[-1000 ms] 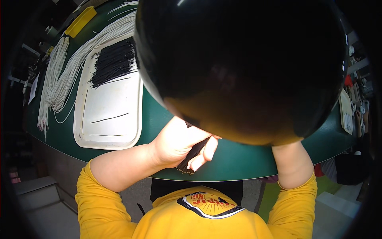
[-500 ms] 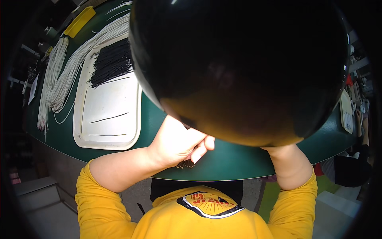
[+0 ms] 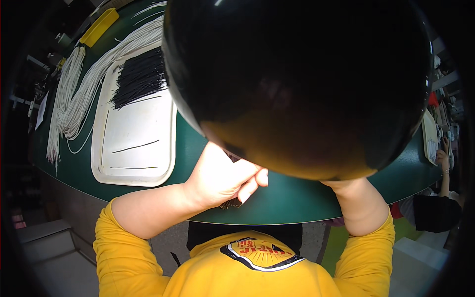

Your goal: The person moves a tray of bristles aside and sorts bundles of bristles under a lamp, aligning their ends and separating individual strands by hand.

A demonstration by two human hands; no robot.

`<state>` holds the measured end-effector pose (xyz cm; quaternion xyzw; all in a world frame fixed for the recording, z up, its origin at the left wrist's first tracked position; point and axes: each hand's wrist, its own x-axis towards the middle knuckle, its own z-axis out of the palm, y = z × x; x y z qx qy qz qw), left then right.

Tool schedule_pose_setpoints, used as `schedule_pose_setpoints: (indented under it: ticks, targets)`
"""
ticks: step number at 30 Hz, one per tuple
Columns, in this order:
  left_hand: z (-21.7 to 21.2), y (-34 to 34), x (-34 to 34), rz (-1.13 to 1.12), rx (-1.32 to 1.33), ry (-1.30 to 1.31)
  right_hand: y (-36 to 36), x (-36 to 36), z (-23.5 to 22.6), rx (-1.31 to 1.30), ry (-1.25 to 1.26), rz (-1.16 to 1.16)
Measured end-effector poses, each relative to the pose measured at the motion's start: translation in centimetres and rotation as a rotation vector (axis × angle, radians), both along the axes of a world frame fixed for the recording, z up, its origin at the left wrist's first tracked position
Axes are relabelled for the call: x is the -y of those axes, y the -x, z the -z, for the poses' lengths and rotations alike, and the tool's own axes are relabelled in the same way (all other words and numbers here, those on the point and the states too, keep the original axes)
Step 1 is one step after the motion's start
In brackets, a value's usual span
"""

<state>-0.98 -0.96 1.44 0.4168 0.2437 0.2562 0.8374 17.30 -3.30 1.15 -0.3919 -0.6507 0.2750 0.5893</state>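
Note:
My left hand (image 3: 220,178) is closed near the front edge of the table, its fingers curled in. Below it stick out the ends of a bundle of thin dark wires (image 3: 230,203), and a strip of the same bundle shows above the thumb. The hand is wrapped round this bundle. A large glossy black dome (image 3: 297,94), like a lamp shade, covers the middle of the view. Only the wrist and a little of my right hand (image 3: 346,185) come out under its lower rim. The right fingers, and anything in them, are hidden.
Left of the dome, a cream tray (image 3: 133,121) holds a pile of short black wires (image 3: 140,78) and a few loose ones. Long white wires (image 3: 81,109) lie beyond, near a yellow bin (image 3: 99,27). At far right, another person's hand (image 3: 443,157) is beside a tray (image 3: 429,136).
My left hand keeps its grip on the wires and has barely shifted. At the far right, the other person's hand and forearm have moved towards the tray there.

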Motion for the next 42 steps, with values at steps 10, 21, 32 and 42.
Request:
schedule_pose_setpoints:
  ticks: [10, 21, 32, 42]
  targets:
    - [-0.3, 0.0, -0.1, 0.013, -0.039, 0.001, -0.1, 0.3, 0.6, -0.06, 0.145, -0.008]
    - [-0.4, -0.1, -0.1, 0.026, -0.091, 0.031, 0.2, 0.1, -0.7, 0.032, 0.06, 0.039]
    - [-0.1, -0.1, -0.2, 0.025, -0.054, 0.085, 0.7, 0.1, -1.6, 0.082, 0.02, 0.148]
    - [0.3, -0.1, -0.2, 0.07, 0.17, 0.125, 0.3, 0.0, -2.8, -0.433, 0.552, -0.233]
